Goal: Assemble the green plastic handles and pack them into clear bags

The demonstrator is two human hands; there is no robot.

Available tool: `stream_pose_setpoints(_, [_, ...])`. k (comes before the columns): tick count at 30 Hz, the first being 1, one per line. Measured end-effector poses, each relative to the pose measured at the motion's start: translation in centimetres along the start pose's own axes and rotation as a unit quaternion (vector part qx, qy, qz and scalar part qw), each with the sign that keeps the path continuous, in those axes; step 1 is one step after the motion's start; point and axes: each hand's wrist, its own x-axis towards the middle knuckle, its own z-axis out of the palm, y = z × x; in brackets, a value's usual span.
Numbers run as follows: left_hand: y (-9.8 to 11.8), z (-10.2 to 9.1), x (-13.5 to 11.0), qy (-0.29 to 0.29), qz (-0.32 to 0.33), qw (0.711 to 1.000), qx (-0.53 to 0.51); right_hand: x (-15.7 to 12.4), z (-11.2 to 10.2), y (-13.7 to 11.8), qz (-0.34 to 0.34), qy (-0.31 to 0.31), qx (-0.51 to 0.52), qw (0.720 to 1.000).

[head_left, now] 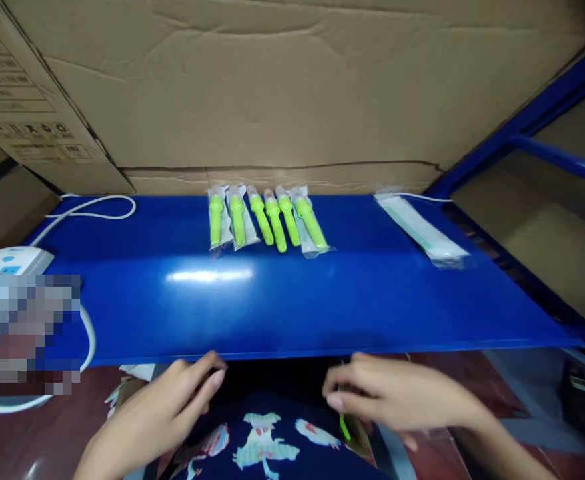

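My left hand (177, 400) hovers below the front edge of the blue table (282, 307), fingers curled loosely, and nothing shows in it. My right hand (387, 393) is beside it over my lap, fingers bent around a small green piece (344, 427) that peeks out underneath. Several green pen-like items in clear wrappers (267, 220) lie in a row at the back middle of the table. A long white packet (422, 230) lies at the back right.
Large cardboard boxes (282, 87) stand behind the table. A white device (15, 260) with a white cable (92, 207) sits at the left end. Blue frame rails (547, 153) run along the right side.
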Motion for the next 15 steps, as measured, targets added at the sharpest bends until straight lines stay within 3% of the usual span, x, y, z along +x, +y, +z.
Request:
stream_pose_setpoints(2, [3.5, -2.0, 1.1, 0.027, 0.122, 0.992, 0.016, -1.7, -3.4, -1.2, -0.022, 0.105, 0.023, 0.994])
stream_pose_setpoints(4, [6.1, -3.6, 2.9, 0.044, 0.262, 0.964, 0.025, -2.3, -7.3, -1.2, -0.031, 0.228, 0.041, 0.972])
stream_pose_setpoints(6, [7.6, -4.8, 5.0, 0.106, 0.317, 0.941, 0.056, -1.8, -11.8, 0.1, -0.009, 0.399, 0.012, 0.917])
stream_pose_setpoints(8, [8.3, -5.9, 7.4, 0.181, 0.329, 0.92, 0.111, -0.9, -16.4, 2.4, 0.083, 0.504, -0.036, 0.859])
stream_pose_setpoints(10, [8.7, -6.9, 9.9, 0.215, 0.337, 0.903, 0.155, 0.0, -20.5, 5.4, 0.21, 0.537, -0.119, 0.808])
stream_pose_setpoints(12, [9.0, -8.0, 12.6, 0.245, 0.344, 0.885, 0.196, 0.7, -23.4, 8.3, 0.282, 0.532, -0.156, 0.783])
stream_pose_setpoints(15, [9.3, -9.7, 16.8, 0.305, 0.314, 0.868, 0.235, 1.9, -25.1, 12.1, 0.361, 0.519, -0.126, 0.764])
